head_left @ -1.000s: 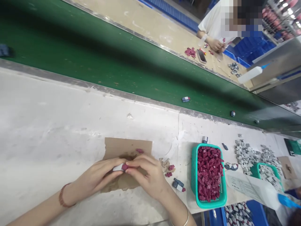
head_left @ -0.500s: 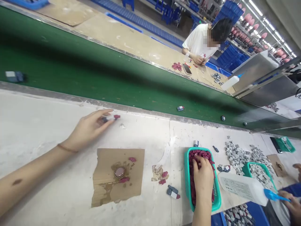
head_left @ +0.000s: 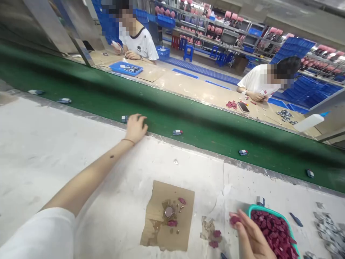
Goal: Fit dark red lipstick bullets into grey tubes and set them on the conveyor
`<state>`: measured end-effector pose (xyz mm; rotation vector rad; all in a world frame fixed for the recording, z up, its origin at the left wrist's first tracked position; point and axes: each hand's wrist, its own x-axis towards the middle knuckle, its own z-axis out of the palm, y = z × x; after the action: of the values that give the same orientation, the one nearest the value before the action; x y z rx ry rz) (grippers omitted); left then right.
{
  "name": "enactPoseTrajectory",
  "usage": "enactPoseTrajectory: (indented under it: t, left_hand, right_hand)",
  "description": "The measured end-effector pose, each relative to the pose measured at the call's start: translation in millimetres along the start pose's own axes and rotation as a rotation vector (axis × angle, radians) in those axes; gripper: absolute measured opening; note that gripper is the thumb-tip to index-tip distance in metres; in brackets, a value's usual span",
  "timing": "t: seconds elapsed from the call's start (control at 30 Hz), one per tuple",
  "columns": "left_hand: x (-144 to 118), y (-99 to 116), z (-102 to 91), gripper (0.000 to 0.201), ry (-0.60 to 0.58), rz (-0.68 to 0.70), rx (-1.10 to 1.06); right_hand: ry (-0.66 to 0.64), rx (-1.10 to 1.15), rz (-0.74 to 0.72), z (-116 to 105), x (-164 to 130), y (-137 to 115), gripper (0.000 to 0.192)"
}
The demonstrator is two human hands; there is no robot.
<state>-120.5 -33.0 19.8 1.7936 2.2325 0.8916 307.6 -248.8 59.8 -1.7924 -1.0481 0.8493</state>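
Note:
My left hand (head_left: 136, 126) stretches far forward to the near edge of the green conveyor belt (head_left: 188, 118). A small grey and white part (head_left: 124, 118) lies at its fingertips; whether the fingers still hold it is unclear. My right hand (head_left: 250, 235) is low at the bottom right, beside a teal basket (head_left: 259, 209) full of dark red pieces (head_left: 273, 230). It pinches one dark red piece (head_left: 234, 219) in its fingertips. Between the hands lies a brown cardboard sheet (head_left: 178, 194) with a round glue puddle (head_left: 169, 211) and a few red pieces on it.
Several small assembled parts (head_left: 177, 132) ride on the belt. Across it, two persons work at a tan table (head_left: 194, 90) holding a blue tray (head_left: 126, 68) and a white bottle (head_left: 308, 122). Loose grey parts (head_left: 330, 230) lie at the right. A metal strip (head_left: 188, 145) edges the belt.
The view tilted up. My left hand carried the assembled part forward from the cardboard to the belt edge. My right hand went into the basket and came out with a red piece.

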Motion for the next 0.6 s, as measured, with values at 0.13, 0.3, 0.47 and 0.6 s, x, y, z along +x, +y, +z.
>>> enactPoseTrajectory:
  t: [0.13,0.3,0.47,0.6]
  left_hand:
    - [-8.9,-30.6,-31.9,0.030,0.007,-0.112,0.019]
    - [-11.9,-36.6,-44.6,0.018,-0.030,-0.159,-0.029]
    - [-7.9,-23.2,-43.1,0.007,0.005,-0.208,-0.161]
    - [-16.2,-6.9,-39.0,0.018,0.044,-0.329,-0.366]
  right_hand:
    - [-0.211,0.152,0.003,39.9,-9.2,-16.6,0.030]
    - [-0.403,0.242,-0.143,79.4,-13.4,-25.6,0.018]
    - [-0.500,0.023,-0.496,105.4,-21.4,-21.3,0.011]
    - [-0.633,-0.124,-0.826,119.2,-25.0,-13.7,0.019]
